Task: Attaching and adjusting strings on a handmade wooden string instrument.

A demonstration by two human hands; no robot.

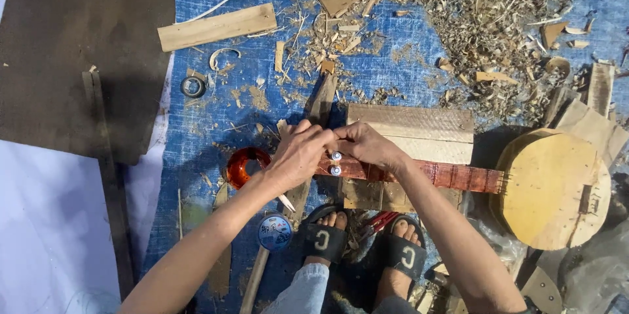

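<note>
1. Board [72, 52] of dark, flat sheet lies at far left on the floor, its edge meeting a blue woven tarp [196, 13] dusted with sawdust.
2. A pale rectangular plank [217, 26] lies on the tarp near the top, and a small round tape roll [193, 86] sits below it.
3. A glossy red-orange scroll head [244, 165] ends a long reddish wooden neck [452, 175].
4. The left hand [298, 157] covers the neck beside that head, fingers curled and pressed together over small silver tuning pegs [335, 170]; whether they pinch a peg cannot be told.
5. The right hand [367, 145] meets it from the other side, fingertips bunched at the same spot.
6. A rough, pale wood block [419, 132] lies under the neck.
7. Two feet in black sandals [363, 245] rest below it.
8. Curled shavings [485, 19] heap at upper right.
9. A round, unfinished yellow wooden body [547, 186] joins the neck at far right.
</note>
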